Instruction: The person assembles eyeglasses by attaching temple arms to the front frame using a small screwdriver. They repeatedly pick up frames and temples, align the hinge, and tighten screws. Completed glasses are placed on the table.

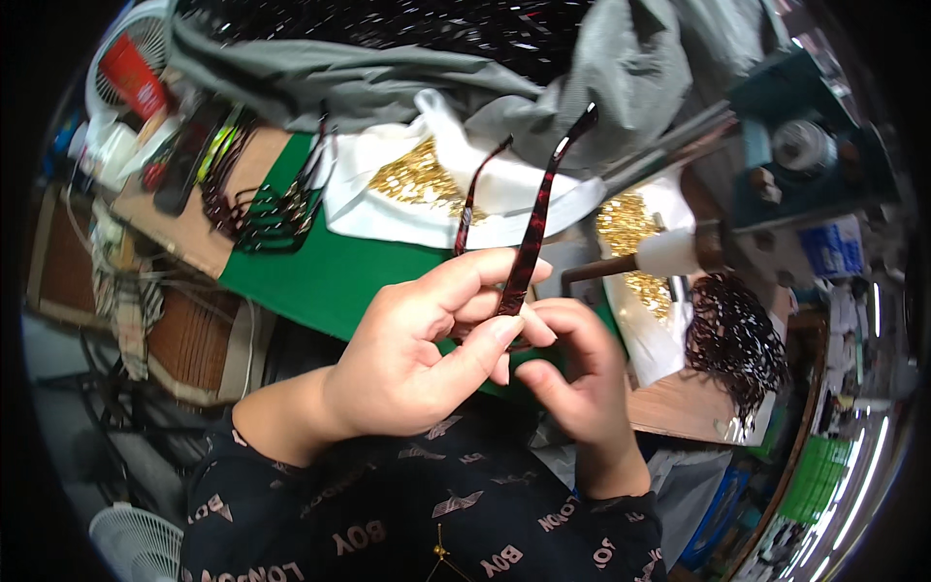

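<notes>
Between my hands is an eyeglass frame (532, 238) in dark red tortoiseshell, its two temples pointing up and away from me. My left hand (412, 339) pinches it near the base of the right temple, thumb in front and fingers behind. Close against its right side, my right hand (582, 369) curls its fingers around the frame's front, with the thumb bent below. My fingers cover most of the frame's front. Beyond them, small gold pieces (419, 179) are heaped on a white cloth (354, 199).
Dark frames (276, 218) lie together on the green tabletop (291, 276) at left. To the right are a teal machine (800, 145) with a projecting rod (601, 269), more gold pieces (630, 228) and a dark red pile (735, 339). Grey cloth (621, 73) drapes across the back.
</notes>
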Motion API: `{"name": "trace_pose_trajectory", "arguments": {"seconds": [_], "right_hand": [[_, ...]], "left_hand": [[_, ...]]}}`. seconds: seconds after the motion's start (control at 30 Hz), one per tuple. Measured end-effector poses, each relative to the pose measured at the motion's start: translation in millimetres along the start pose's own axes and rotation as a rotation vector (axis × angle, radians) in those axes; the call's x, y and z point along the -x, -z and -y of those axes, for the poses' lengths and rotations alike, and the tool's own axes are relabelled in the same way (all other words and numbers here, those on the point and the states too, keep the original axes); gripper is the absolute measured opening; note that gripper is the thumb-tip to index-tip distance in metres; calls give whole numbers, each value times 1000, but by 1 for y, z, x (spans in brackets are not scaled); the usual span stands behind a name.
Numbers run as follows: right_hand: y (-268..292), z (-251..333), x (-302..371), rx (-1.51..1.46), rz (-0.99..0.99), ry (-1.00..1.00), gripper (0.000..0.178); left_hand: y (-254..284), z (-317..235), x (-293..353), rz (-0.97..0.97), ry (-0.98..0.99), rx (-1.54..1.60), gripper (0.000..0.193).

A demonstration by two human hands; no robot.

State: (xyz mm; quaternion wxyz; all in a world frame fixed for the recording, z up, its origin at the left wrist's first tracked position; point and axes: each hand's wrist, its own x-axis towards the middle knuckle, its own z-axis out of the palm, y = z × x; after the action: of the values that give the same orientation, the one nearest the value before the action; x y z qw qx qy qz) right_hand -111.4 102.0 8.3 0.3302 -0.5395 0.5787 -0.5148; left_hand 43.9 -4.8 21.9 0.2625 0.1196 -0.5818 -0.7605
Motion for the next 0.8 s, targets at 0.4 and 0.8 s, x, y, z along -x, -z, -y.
{"name": "trace_pose_trajectory", "arguments": {"seconds": [0.4, 0.8], "right_hand": [[46, -13, 17, -209, -548, -24, 11], [121, 66, 5, 537, -1014, 666, 21]], "left_hand": [[-66, 1, -76, 116, 39, 487, 55], [-77, 8, -96, 116, 37, 529, 38]]}}
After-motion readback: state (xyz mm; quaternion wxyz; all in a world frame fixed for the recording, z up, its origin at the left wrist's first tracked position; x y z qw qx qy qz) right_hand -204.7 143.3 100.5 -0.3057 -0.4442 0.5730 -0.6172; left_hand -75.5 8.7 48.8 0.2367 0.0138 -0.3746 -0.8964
